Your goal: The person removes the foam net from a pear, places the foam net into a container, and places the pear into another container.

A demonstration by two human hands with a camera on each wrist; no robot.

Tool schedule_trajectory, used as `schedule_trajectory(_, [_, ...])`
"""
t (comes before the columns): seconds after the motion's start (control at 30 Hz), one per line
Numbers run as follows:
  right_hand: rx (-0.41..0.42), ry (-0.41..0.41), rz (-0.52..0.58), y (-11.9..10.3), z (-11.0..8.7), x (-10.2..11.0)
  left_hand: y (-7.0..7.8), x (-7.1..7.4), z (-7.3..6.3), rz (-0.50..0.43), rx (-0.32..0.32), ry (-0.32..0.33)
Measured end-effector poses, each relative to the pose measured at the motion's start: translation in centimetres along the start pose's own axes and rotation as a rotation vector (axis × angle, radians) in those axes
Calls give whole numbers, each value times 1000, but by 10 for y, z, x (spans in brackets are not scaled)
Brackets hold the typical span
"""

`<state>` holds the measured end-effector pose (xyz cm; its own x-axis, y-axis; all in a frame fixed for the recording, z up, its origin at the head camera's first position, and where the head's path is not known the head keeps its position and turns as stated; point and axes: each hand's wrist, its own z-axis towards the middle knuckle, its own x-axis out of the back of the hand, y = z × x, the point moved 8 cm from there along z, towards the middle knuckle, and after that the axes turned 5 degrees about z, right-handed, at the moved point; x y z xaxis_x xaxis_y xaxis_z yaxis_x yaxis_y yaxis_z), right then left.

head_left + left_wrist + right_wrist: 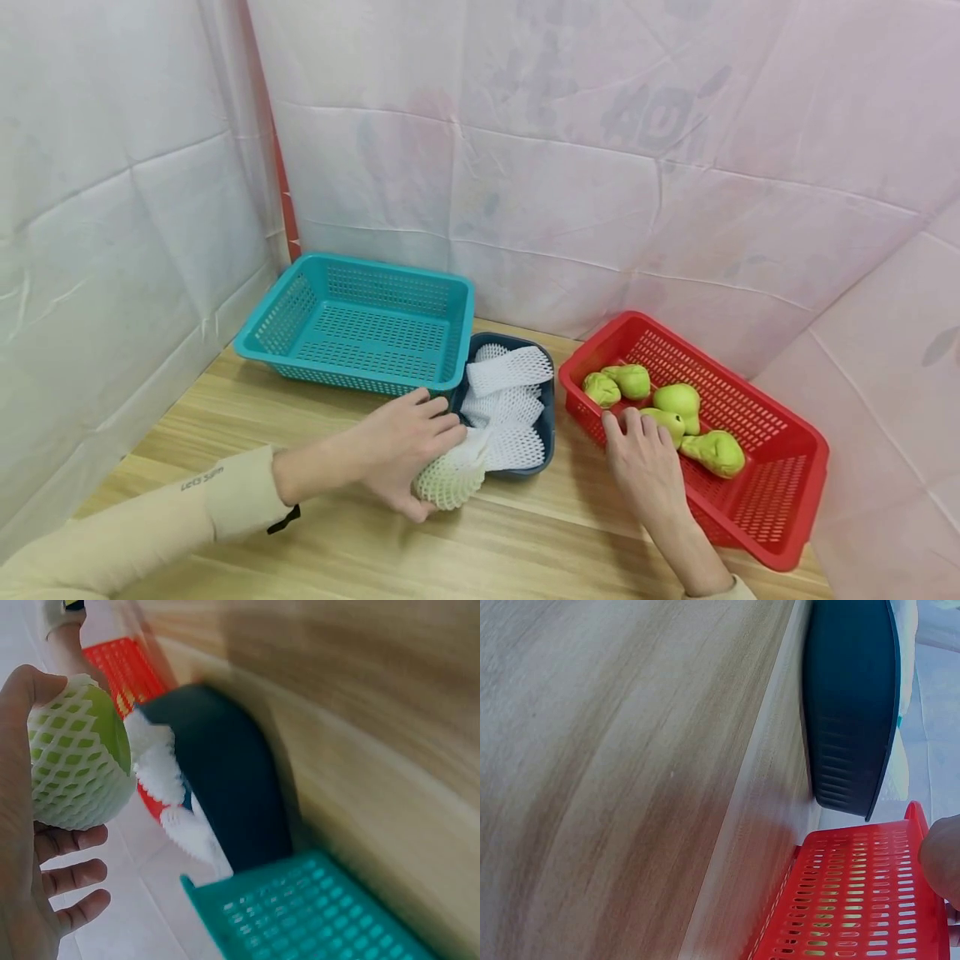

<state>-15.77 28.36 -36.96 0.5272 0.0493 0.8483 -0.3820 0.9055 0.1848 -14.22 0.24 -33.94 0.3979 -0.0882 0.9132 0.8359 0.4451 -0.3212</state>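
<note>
My left hand (408, 446) holds a green pear in a white foam net sleeve (79, 761), low over the table beside a dark blue basin (552, 417). In the left wrist view the thumb lies across its top, and the other fingers spread below. Several white foam net sleeves (510, 408) fill the basin. My right hand (648, 471) reaches over the near rim of a red basket (780, 550), its fingers at a green pear (667, 422); I cannot tell whether they grip it. Several bare green pears (716, 454) lie around it in the basket.
Behind my left hand stands a teal basket (360, 329) with perforated walls, close against the basin. Wood-grain table (525, 542) shows in front of the containers. Pale sheeting (540, 183) hangs at the back and both sides.
</note>
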Motion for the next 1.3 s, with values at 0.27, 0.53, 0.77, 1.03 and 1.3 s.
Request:
schedule_trajectory(0.27, [0, 4, -3, -1, 1, 1, 22, -5, -2, -21, -47, 49])
schedule_trajectory(0.53, [-1, 5, -2, -1, 1, 1, 36, 4, -4, -48, -78, 81])
schedule_trajectory(0.77, [-1, 9, -6, -1, 2, 2, 59, 9, -6, -52, -146, 89])
schedule_trajectory(1.03, [6, 31, -5, -2, 3, 5, 76, -4, -5, -57, -188, 77])
schedule_trajectory(1.3, [3, 29, -3, -2, 3, 4, 86, -20, 0, -39, -209, 92])
